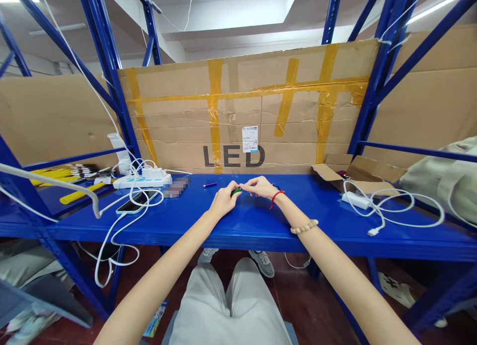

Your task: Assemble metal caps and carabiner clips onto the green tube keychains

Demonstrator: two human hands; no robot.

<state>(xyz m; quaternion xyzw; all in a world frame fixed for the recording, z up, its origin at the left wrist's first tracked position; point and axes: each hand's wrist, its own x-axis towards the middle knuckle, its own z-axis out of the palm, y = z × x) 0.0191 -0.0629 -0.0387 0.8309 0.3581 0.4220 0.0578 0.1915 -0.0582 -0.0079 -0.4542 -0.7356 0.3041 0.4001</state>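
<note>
Head view: pinching a green piece (236,191) in left hand (224,198), apparently working at its two-o'clock end with right hand (261,187) — cannot tell whether clamped — calling for steady, fine control next.

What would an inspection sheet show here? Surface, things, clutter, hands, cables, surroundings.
Surface: blue table, glossy.
Things: small green object in the left hand, mostly hidden; purple pen-like piece lying beyond that hand, to its left.
Clutter: phone and power strip at left; open cardboard box at right.
Hands: left pinches the green object; right hand close beside it, grip unclear.
Cables: white cables loosely looped at both sides.
Surroundings: taped cardboard panel marked LED behind; blue rack frame.
</note>
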